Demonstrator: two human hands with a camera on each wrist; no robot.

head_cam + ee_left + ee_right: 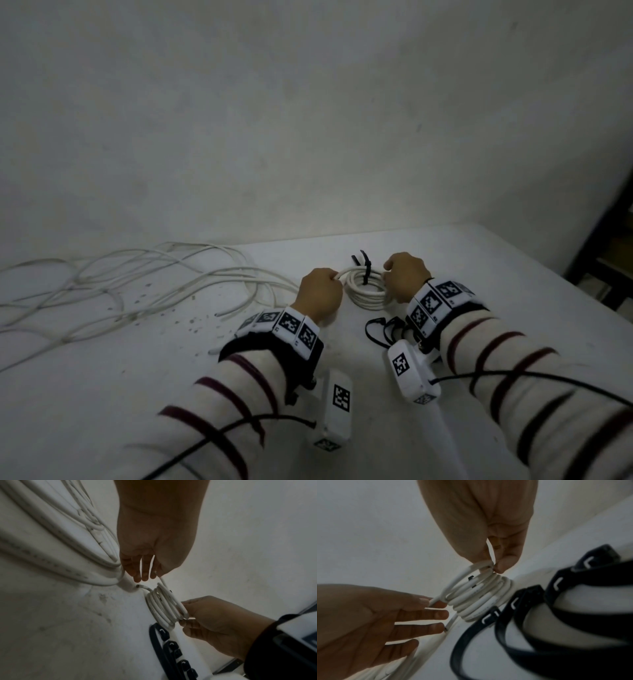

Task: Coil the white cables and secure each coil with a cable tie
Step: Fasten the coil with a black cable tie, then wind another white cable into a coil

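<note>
A small coil of white cable [368,293] lies on the white table [462,274] between my hands, with a black cable tie [365,272] standing around its far side. My left hand [334,277] pinches the coil's top strand at its left side; the left wrist view shows that strand [162,580] running up into the left hand [150,574]. My right hand [387,275] grips the coil's right side, and the right wrist view shows its thumb and fingertips [503,565] pinching the upper loops of the coil [479,596]. A cut cable end [138,586] sticks out beside the coil.
Long loose white cables [137,281] sprawl over the table's left half, among dark specks. Several loose black cable ties [380,330] lie just in front of the coil, under my right wrist. A pale wall rises behind the table. Dark furniture [613,240] stands at the right.
</note>
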